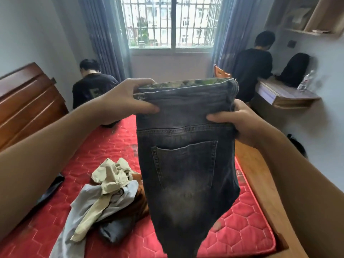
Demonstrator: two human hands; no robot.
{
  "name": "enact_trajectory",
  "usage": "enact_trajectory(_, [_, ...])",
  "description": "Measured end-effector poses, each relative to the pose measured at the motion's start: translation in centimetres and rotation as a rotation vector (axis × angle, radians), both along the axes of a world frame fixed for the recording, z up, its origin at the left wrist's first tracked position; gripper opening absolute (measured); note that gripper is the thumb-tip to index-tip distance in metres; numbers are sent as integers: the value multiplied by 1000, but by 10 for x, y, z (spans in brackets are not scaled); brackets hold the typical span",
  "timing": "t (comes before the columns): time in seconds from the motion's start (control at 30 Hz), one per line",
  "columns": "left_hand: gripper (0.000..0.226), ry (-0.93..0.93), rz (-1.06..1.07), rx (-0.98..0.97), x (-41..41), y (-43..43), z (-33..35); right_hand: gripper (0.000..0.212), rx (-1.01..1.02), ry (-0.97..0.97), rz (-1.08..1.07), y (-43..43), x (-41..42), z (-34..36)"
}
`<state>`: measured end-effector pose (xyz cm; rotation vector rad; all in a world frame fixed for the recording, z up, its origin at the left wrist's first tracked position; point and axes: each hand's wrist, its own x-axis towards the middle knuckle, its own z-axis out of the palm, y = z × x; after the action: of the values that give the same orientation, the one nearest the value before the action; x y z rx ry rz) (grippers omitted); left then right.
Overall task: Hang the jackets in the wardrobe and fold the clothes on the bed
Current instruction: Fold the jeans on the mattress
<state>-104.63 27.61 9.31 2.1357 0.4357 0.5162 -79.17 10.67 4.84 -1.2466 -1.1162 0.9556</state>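
Left grip [127,99], right grip [242,124] pinch jeans [186,164] (both raised).

Soft daylight is pouring through the barred glass window [170,22] beyond the grip, washing out the view outside. The faded dark denim jeans [186,164] below the grip are showing sharp and evenly lit. Wide-angle distortion is bowing the edges, and the corners are smearing softly.
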Motion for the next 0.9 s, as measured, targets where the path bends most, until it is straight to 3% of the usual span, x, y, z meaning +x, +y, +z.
enact_trajectory(0.1, [32, 17, 9, -15, 26, 17, -19, 37, -13, 70, -23, 14, 22, -19])
enact_trajectory(0.23, [26, 117, 16, 11, 68, 52, -69, 49, -83, 93, -20, 48, 65, -75])
enact_trajectory(0.47, [21, 428, 88, 106, 157, 128, -200, 40, -283, 36, -30, 127, 147, -210])
enact_trajectory(0.57, [26, 551, 131, 192, 186, 160, -260, 40, -335, -89, -37, 168, 173, -269])
enact_trajectory(0.7, [29, 710, 213, 308, 213, 207, -335, 24, -456, -320, -83, 228, 196, -340])
enact_trajectory(0.77, [31, 752, 237, 276, 226, 236, -368, 15, -522, -538, -123, 259, 205, -370])
enact_trajectory(0.83, [31, 753, 246, 203, 239, 265, -398, 22, -622, -746, -138, 285, 215, -393])
enact_trajectory(0.9, [24, 738, 287, 116, 254, 298, -430, 27, -710, -815, -150, 316, 225, -418])
